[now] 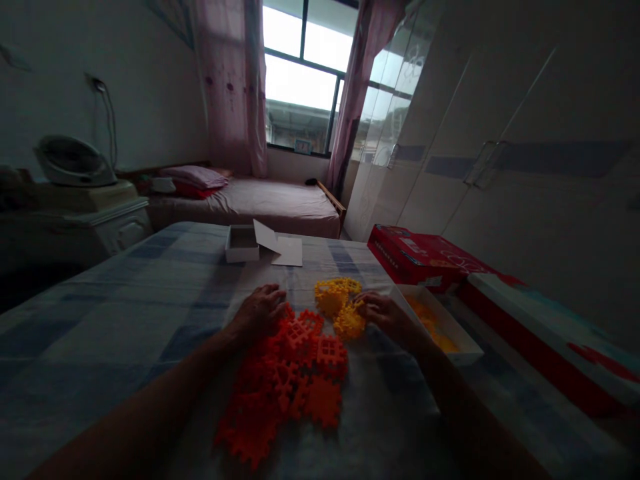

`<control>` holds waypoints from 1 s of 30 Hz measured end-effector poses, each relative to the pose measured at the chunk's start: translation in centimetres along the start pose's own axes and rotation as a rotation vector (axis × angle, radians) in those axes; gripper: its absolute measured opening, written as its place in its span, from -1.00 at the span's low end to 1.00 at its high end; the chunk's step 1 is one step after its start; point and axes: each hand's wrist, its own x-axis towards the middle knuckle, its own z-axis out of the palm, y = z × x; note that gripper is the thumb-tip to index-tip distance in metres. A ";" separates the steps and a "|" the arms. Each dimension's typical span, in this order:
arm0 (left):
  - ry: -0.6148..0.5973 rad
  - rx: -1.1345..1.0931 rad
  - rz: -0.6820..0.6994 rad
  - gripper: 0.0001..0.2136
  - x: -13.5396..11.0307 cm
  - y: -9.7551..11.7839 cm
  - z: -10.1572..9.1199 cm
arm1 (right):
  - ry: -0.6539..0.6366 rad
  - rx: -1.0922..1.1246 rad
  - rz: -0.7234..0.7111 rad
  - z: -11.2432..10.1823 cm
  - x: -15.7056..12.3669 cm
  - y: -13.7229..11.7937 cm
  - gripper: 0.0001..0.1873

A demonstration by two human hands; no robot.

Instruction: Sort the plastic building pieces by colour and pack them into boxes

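A heap of red-orange plastic interlocking pieces [287, 377] with toothed edges lies spread over the cloth in front of me; some have a window-like lattice. My left hand [260, 310] rests at the far left edge of this heap, palm down, fingers stretched forward and holding nothing I can see. Beyond the heap, to the right, is a smaller cluster of yellow interlocking pieces [334, 300]. My right hand [387, 313] reaches in from the right, its bent fingers on the edge of a yellow piece [350, 323]. Its fingertips are partly hidden in dim light.
A white open box [470, 347] with more yellow pieces stands right of my right hand. Behind it lie a red box [415, 257] and another large box [540, 327]. At the far edge sit a small white box [243, 255] and a white card [289, 252].
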 end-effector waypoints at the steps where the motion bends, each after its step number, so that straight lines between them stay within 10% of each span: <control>1: 0.000 -0.001 -0.004 -0.63 0.0 0.0 0.0 | -0.004 -0.058 -0.020 0.3 -0.1 0.0 -0.76; 30: -0.001 0.044 0.010 -0.62 0.0 -0.2 0.1 | -0.086 -0.472 -0.085 1.3 -1.4 -0.1 -0.66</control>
